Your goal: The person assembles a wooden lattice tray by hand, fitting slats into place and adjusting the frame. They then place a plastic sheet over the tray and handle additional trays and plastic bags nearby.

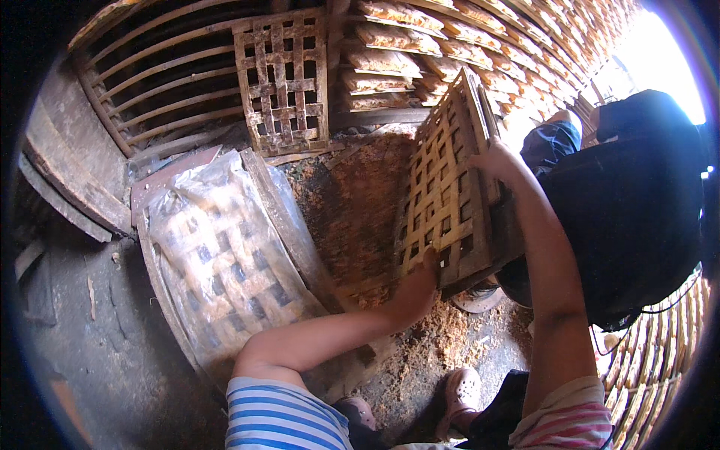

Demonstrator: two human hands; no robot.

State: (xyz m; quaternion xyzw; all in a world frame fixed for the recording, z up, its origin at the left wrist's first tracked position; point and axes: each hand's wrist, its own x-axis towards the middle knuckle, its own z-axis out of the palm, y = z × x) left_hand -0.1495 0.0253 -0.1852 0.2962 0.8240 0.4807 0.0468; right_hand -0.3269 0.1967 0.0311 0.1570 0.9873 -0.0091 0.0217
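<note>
I hold a tilted stack of wooden-framed woven lattice trays [442, 184] in front of me, slightly right of the middle. My left hand [420, 289] grips the lower near edge of the front tray. Higher up, my right hand [499, 161] is closed over the stack's right side, and its fingers are partly hidden by the frame. To the left, another woven tray [225, 247] lies under clear plastic sheeting. Behind it, a separate lattice tray [283, 82] leans upright against a slatted rack [172, 75].
Tiered racks with filled trays [465, 52] rise at the back right. Close on the right is a person in dark clothing [615, 202]. Orange-brown crumbs [442, 345] cover the floor near my feet. A curved wooden board [71, 176] stands at the far left.
</note>
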